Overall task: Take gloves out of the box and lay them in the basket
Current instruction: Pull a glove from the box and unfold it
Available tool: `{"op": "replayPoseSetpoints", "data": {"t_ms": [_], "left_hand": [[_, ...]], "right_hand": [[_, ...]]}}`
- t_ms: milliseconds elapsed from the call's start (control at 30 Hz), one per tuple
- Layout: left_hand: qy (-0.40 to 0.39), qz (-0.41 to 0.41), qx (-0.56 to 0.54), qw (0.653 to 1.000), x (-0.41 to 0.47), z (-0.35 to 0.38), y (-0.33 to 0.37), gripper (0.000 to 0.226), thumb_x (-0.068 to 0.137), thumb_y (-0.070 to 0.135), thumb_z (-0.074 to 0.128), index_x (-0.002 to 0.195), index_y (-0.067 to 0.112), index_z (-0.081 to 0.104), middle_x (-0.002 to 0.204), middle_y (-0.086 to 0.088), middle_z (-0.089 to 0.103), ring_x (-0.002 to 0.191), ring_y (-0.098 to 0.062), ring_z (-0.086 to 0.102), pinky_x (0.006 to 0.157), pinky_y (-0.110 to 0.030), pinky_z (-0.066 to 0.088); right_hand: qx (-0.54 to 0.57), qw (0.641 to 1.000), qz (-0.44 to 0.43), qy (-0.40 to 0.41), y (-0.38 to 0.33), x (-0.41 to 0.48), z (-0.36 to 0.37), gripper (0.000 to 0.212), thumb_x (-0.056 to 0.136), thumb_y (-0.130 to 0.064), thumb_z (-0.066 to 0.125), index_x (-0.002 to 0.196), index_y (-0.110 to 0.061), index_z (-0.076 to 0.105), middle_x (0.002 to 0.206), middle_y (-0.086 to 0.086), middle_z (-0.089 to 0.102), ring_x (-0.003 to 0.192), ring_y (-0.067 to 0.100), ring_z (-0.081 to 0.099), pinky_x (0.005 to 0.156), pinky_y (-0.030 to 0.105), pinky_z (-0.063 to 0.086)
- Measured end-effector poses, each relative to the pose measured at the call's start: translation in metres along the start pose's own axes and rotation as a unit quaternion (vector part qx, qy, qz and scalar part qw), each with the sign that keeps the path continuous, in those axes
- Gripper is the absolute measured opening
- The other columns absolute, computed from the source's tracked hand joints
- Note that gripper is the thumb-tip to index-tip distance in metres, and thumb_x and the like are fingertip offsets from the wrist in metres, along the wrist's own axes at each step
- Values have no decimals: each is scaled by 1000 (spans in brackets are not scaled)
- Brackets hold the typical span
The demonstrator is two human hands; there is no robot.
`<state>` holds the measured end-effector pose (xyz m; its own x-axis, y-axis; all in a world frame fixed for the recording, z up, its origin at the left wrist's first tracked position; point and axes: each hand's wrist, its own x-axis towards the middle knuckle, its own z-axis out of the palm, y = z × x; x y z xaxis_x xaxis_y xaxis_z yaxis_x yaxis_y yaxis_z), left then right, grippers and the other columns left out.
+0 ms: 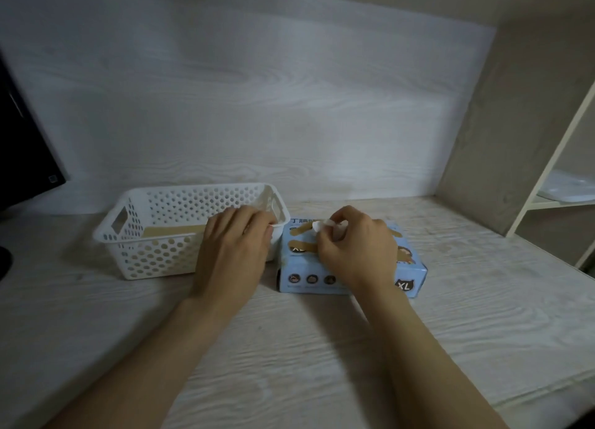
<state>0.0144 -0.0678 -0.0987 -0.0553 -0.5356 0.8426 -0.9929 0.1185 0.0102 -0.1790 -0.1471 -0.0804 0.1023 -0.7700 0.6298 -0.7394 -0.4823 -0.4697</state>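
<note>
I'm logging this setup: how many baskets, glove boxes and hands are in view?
White basket: 1
Blue glove box: 1
Hands: 2, the left hand and the right hand, which pinches a white glove
Total: 4

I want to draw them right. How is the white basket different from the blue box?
The basket is white, full of round holes and open on top; the box is light blue, solid, printed with XL. The left hand is over the basket; the right hand pinches a white glove at the box's top. Both sit side by side on the table.
</note>
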Motion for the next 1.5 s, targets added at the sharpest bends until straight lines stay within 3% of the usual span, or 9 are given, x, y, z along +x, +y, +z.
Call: {"op": "replayPoseSetpoints", "data": {"t_ms": [167, 433, 633, 833, 1033, 1167, 1333, 1433, 1500], "left_hand": [[-31, 72, -79, 994, 0, -3, 21, 27, 103, 32, 56, 113, 11, 71, 116, -2, 66, 111, -24, 59, 100, -42, 43], [-168, 83, -90, 978, -6, 12, 40, 55, 107, 56, 43, 142, 15, 55, 152, -3, 52, 144, -17, 45, 127, -43, 26], [-193, 38, -124, 973, 0, 10, 45, 48, 105, 58, 45, 139, 24, 47, 128, 6, 59, 117, -13, 56, 99, -27, 48], [-190, 58, -119, 973, 5, 10, 48, 46, 104, 57, 46, 140, 29, 50, 126, 10, 53, 112, -11, 51, 96, -32, 47], [-196, 64, -113, 972, 0, 11, 46, 49, 105, 58, 44, 144, 31, 51, 138, 8, 46, 121, -14, 48, 98, -34, 47], [-197, 62, -117, 971, 1, 10, 48, 49, 105, 58, 42, 142, 29, 53, 151, 5, 38, 123, -17, 49, 100, -39, 48], [-191, 58, -139, 970, -3, 11, 51, 49, 106, 52, 48, 146, 24, 52, 171, 4, 14, 129, -19, 51, 107, -38, 47], [-178, 52, -183, 966, -2, 8, 53, 41, 107, 45, 50, 139, 21, 56, 161, 5, 34, 138, -17, 45, 112, -39, 42], [-121, 62, -209, 968, 1, 4, 54, 25, 107, 35, 53, 117, 15, 64, 132, 0, 56, 129, -19, 51, 110, -37, 42]], "right_hand": [[62, 996, -57, 6, 8, 9, -3, 15, 99, -33, 67, 97, -27, 81, 48, -15, 50, 45, 7, 49, 49, 26, 38], [169, 983, -52, 43, 18, 18, -2, 18, 102, -33, 69, 110, -24, 83, 98, -6, 67, 93, 14, 64, 80, 32, 52], [302, 953, 13, 26, 11, 20, -12, 21, 106, -29, 64, 103, -19, 82, 94, -12, 79, 91, 8, 73, 76, 33, 58], [339, 938, -27, 67, 3, 17, -17, 19, 107, -23, 62, 107, -17, 80, 100, -8, 78, 89, 11, 72, 69, 21, 51], [376, 900, 27, 219, 6, 21, -23, 20, 109, -19, 58, 105, -11, 77, 100, -4, 79, 96, 14, 74, 86, 42, 61], [363, 892, 63, 263, 12, 22, -20, 22, 109, -28, 56, 107, -17, 75, 93, 3, 77, 87, 24, 75, 76, 53, 60], [347, 926, 58, 136, 5, 17, -28, 22, 107, -30, 59, 97, -19, 76, 72, 2, 74, 63, 25, 69, 56, 39, 54], [334, 934, 98, 82, 13, 18, -29, 28, 91, -24, 51, 91, -21, 78, 66, -2, 70, 56, 17, 61, 51, 38, 52], [296, 945, 131, 51, 17, 19, -28, 34, 79, -28, 50, 93, -23, 80, 67, -5, 72, 56, 20, 65, 50, 42, 58]]}}
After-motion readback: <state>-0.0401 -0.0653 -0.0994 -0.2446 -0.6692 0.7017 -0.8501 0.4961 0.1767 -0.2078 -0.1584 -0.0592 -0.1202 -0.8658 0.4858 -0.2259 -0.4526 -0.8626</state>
